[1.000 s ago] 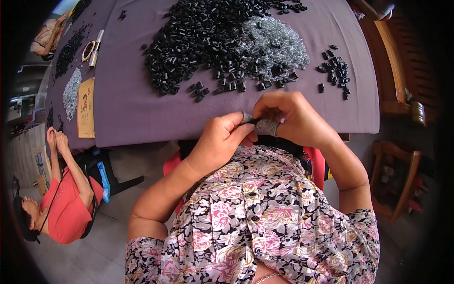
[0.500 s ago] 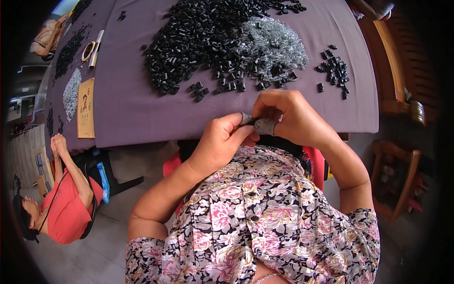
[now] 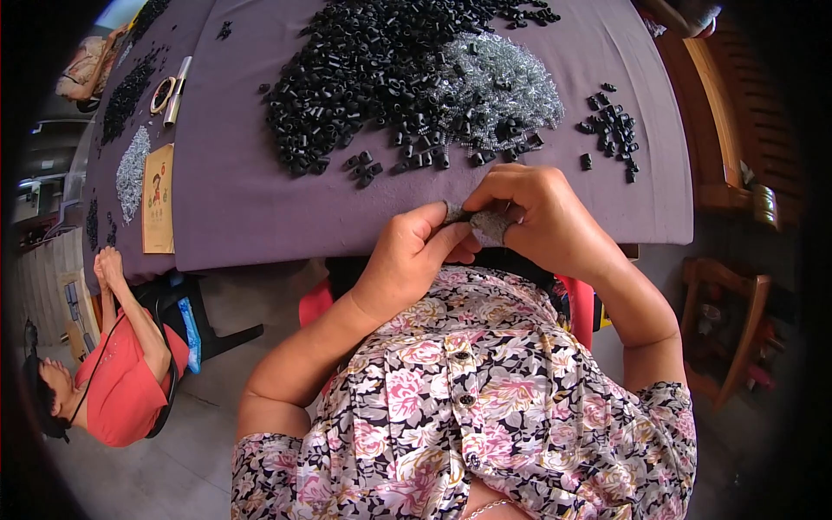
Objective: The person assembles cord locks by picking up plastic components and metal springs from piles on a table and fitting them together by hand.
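Note:
My left hand and my right hand meet at the table's near edge, in front of my chest. Grey wraps cover some of the fingertips. Both hands are closed, thumbs and fingers pinched around a small black piece, mostly hidden between them. Beyond the hands spreads a big heap of short black plastic tubes. Against its right side lies a pile of small silvery springs. A smaller group of black pieces sits to the right.
A purple cloth covers the table. At left lie a tan booklet, scissors, a silvery tube and another spring pile. A person in red sits there, hands together. A wooden chair stands at right.
My hands stay together in the same place. The right hand's fingers and wrapped thumb have shifted slightly, and the black piece between the fingertips shows less.

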Demonstrator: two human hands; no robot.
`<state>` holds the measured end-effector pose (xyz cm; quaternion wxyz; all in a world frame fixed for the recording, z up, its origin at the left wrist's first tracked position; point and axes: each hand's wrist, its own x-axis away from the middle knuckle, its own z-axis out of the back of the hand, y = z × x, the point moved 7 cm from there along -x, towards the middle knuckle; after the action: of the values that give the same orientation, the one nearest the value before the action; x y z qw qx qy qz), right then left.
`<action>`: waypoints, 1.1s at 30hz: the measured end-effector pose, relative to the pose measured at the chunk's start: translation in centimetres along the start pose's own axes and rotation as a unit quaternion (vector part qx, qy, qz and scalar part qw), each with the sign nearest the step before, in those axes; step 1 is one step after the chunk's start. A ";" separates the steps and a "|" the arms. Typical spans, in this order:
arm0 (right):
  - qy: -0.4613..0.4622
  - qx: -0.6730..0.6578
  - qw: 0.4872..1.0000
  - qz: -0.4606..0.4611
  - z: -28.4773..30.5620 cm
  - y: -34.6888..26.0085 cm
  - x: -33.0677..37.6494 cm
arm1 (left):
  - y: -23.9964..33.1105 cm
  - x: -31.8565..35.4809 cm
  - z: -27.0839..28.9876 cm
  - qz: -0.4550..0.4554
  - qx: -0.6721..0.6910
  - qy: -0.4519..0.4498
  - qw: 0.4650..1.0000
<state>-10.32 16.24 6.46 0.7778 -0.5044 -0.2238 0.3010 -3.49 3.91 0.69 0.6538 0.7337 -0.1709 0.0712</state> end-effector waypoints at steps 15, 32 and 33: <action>0.020 -0.257 0.965 -0.038 -1.2 3.7 -0.1 | 1.1 -0.5 -0.2 -0.055 0.027 0.007 0.998; 0.027 -0.322 0.946 -0.034 -2.0 3.9 0.3 | 0.8 -0.4 -0.1 -0.063 0.004 -0.020 0.998; 0.026 -0.322 0.946 -0.034 -1.8 3.9 0.3 | 0.6 -0.5 -0.1 -0.055 0.005 -0.019 0.998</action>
<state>-9.88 16.50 2.18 0.5891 -0.7279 -0.3052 0.1733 -4.11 3.99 1.11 0.6497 0.7464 -0.1427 0.0219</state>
